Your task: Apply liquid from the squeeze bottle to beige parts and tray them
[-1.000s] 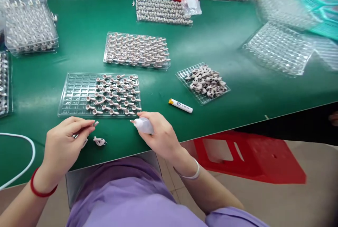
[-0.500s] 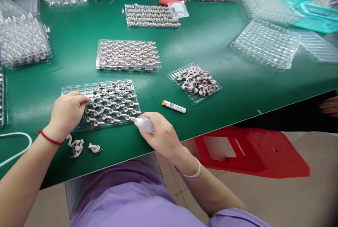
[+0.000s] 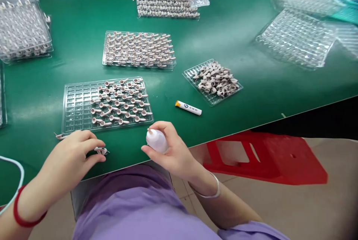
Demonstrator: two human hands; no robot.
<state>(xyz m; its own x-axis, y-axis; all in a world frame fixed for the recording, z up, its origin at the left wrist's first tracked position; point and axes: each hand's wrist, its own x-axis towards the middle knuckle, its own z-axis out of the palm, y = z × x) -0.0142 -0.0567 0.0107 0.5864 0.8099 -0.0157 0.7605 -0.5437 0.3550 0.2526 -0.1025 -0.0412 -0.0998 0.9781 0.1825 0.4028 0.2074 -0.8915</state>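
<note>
My left hand point(image 3: 74, 154) is low over the table, its thumb and index finger pinching a small white earbud shell point(image 3: 101, 151) with thin wires. Part of another shell point(image 3: 60, 136) sticks out behind this hand. My right hand point(image 3: 173, 150) grips a white squeeze bottle point(image 3: 157, 141), its thin tip pointing up and left, off the tray. Before both hands lies a clear plastic tray point(image 3: 73, 102); rows of stemmed earbud shells point(image 3: 120, 102) fill its middle and right, while its left pockets are bare.
Behind stands a fuller tray of shells point(image 3: 138, 49). To the right are a heaped tray of shells point(image 3: 218, 79) and a white tube marked BMW point(image 3: 188, 107). Stacked clear trays point(image 3: 299, 38) lie far right. A red stool point(image 3: 279, 158) stands beyond the table edge.
My left hand has come from the tray's left side down to the loose shell near the table edge. My right hand has drawn the bottle back from the tray, tipping its nozzle upward.
</note>
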